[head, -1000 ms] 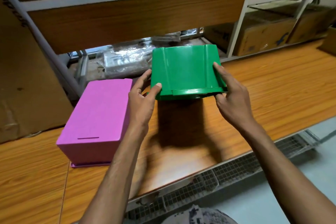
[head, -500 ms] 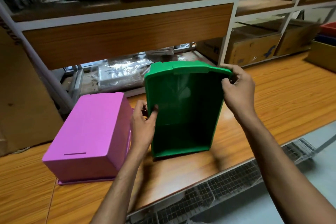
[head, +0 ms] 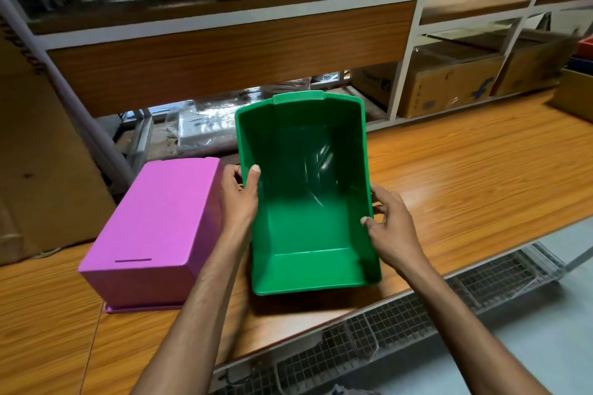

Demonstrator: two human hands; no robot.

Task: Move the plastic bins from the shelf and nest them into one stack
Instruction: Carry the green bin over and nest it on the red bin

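Wood shelf [head: 449, 176]: 2 hands grip green bin [head: 305, 234] rims.

The open bin [head: 308, 202] is bright green all over, darker green in its shady inside, with pale shiny streaks on the bottom. The bin beside it [head: 160, 231] is pink-purple with one thin dark purple line near its front edge. The desk [head: 465, 176] is orange-brown wood with wavy stripes, the shelf frame [head: 406, 54] is white with a dark brown wood board, the cardboard boxes [head: 449, 86] are tan with blue marks, and the wire mesh [head: 401, 327] below is grey.
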